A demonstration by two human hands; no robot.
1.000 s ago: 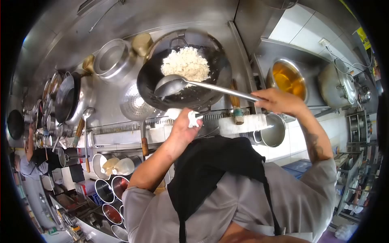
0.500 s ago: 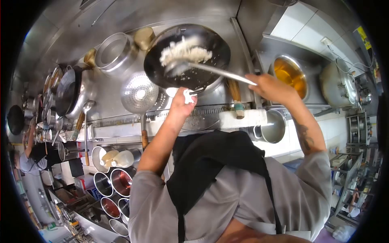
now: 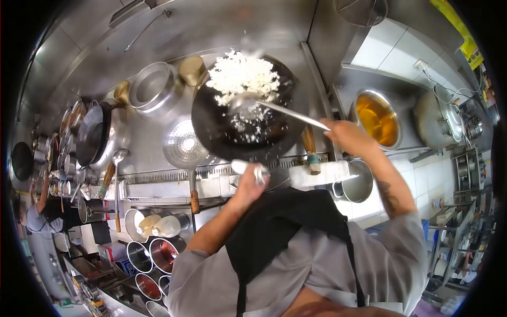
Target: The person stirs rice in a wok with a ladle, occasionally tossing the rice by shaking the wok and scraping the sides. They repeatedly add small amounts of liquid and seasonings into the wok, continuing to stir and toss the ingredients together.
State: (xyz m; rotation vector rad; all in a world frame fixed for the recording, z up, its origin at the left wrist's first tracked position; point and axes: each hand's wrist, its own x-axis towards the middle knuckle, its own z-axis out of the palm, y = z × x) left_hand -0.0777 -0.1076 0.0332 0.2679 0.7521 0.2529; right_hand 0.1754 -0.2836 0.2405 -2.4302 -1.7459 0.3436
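My left hand (image 3: 249, 189) is closed around a white cloth (image 3: 240, 167) at the near rim of a black wok (image 3: 214, 129). The wok's handle is hidden under the cloth and hand. White rice (image 3: 243, 76) is in the air above the far side of the wok, with loose grains scattered below it. In my right hand (image 3: 349, 138) is a long-handled metal ladle (image 3: 296, 114). Its bowl is over the wok, close under the rice, and blurred.
A perforated strainer (image 3: 186, 143) lies left of the wok, with stacked metal pots (image 3: 153, 87) behind it. On the right are a bamboo brush (image 3: 311, 153) and a pot of amber liquid (image 3: 377, 119). Another person (image 3: 42, 216) stands far left.
My left hand and the wok have come nearer to my body. The rice has risen and spread out above the wok. My right hand and ladle have shifted slightly toward me.
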